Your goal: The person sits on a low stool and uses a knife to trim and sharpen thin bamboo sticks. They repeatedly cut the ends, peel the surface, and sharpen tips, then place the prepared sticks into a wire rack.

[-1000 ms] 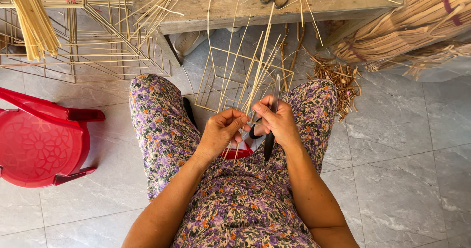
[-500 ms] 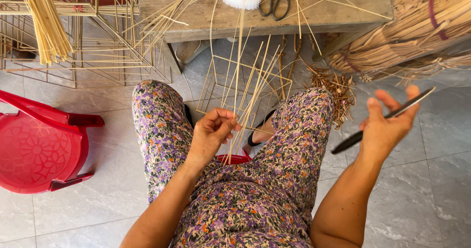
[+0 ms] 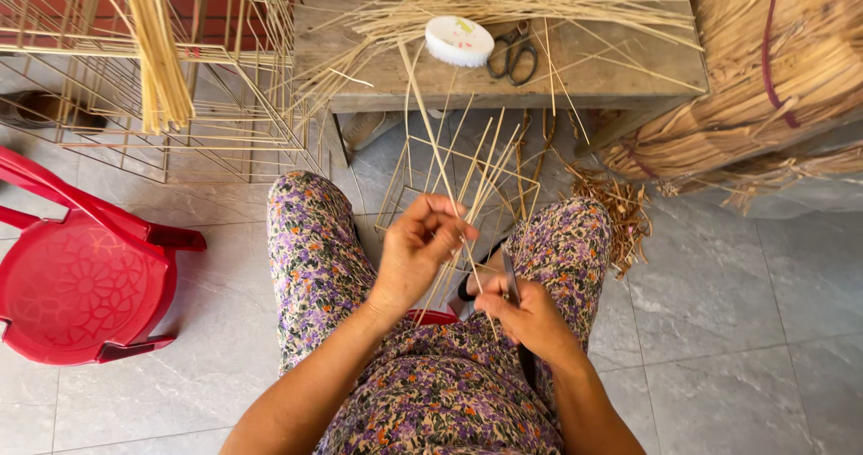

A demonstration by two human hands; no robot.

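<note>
I sit with a small frame of thin bamboo sticks (image 3: 467, 181) standing between my knees. My left hand (image 3: 421, 246) pinches several of its sticks where they cross, just above my lap. My right hand (image 3: 526, 318) is lower, near my right thigh, closed on a thin dark knife (image 3: 511, 278) whose blade points up toward the sticks. Both legs wear purple flowered fabric.
A low wooden table (image 3: 620, 73) ahead carries loose bamboo strips, a white round lid (image 3: 458, 41) and scissors (image 3: 512, 55). A red plastic chair (image 3: 81, 275) stands at my left. Finished stick frames (image 3: 180, 104) fill the upper left; bundled reeds (image 3: 773, 77) lie at right.
My right hand, which had swung out to the right with the knife, has come back in beside my left hand at the sticks. The view has tilted up slightly.
</note>
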